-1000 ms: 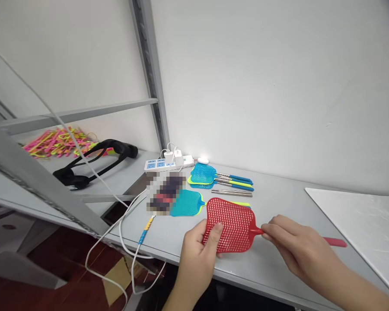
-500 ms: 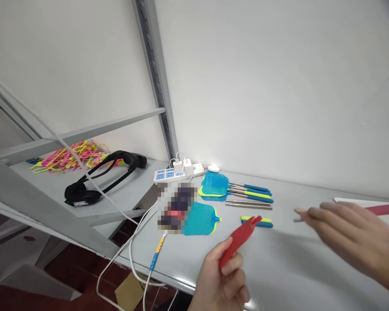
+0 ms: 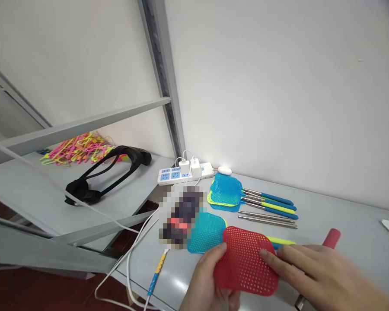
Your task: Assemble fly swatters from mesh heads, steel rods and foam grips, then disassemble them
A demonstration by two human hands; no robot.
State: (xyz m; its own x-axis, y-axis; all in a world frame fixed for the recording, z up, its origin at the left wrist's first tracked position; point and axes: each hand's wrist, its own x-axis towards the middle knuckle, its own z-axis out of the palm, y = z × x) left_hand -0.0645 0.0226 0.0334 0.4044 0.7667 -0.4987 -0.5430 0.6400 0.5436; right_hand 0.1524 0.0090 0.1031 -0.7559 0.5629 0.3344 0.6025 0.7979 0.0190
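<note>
A red perforated fly swatter head (image 3: 246, 263) is pinched in my left hand (image 3: 207, 278), thumb on its near face. My right hand (image 3: 324, 276) reaches across from the right, its fingertips at the right side of the red head. Under that palm lies a metal rod (image 3: 300, 301) with a red handle (image 3: 331, 238), held in the hand and mostly covered by it. Just behind the red head are loose blue and teal swatter heads (image 3: 207, 233) and a yellow-green handle (image 3: 281, 240), partly hidden.
Several swatters with blue and yellow handles (image 3: 278, 207) lie stacked toward the wall, bare metal rods (image 3: 267, 219) before them. A power strip (image 3: 185, 173), a pixelated patch, white cables (image 3: 129, 259) and a black headset (image 3: 108, 177) are to the left. Colourful straps (image 3: 81, 149) lie on the shelf.
My right hand has come left and down, bringing the red-handled rod beside the swatter head. The red head has turned from nearly edge-on to face me. The view has shifted slightly.
</note>
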